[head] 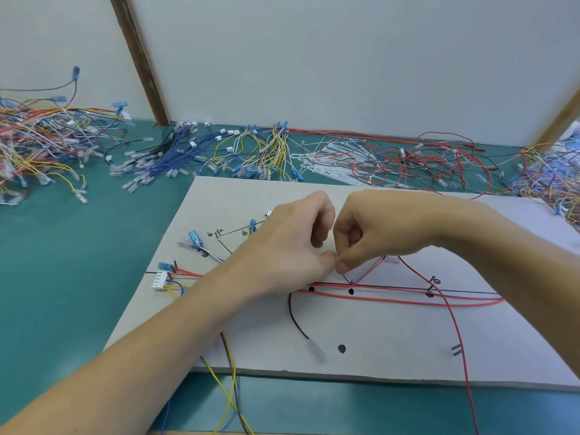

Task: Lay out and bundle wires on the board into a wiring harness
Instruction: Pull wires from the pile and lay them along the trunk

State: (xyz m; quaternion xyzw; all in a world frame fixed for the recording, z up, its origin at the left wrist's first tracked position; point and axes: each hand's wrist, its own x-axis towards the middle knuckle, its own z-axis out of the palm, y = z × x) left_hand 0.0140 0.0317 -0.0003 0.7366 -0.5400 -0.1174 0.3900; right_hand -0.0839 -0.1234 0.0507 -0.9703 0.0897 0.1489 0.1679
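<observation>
A grey layout board (pixel 392 343) with drawn black lines and dots lies on the green table. Red wires (pixel 405 297) run along its main line toward the right. My left hand (pixel 292 249) and my right hand (pixel 373 233) meet over the middle of the board, fingers curled, thumb and fingertips pinching together at the wire bundle; what sits between the fingertips is hidden. A white connector (pixel 159 280) with blue, yellow and red wires lies at the board's left edge. A black wire with a clear terminal (pixel 315 350) lies below my hands.
Loose white cable ties (pixel 326 166) lie behind the board. Heaps of coloured wires sit at far left (pixel 40 133), back centre (pixel 251 152), a red heap at back right (pixel 408 158) and another pile at far right (pixel 552 177). Yellow and dark wires (pixel 230 400) hang over the board's front edge.
</observation>
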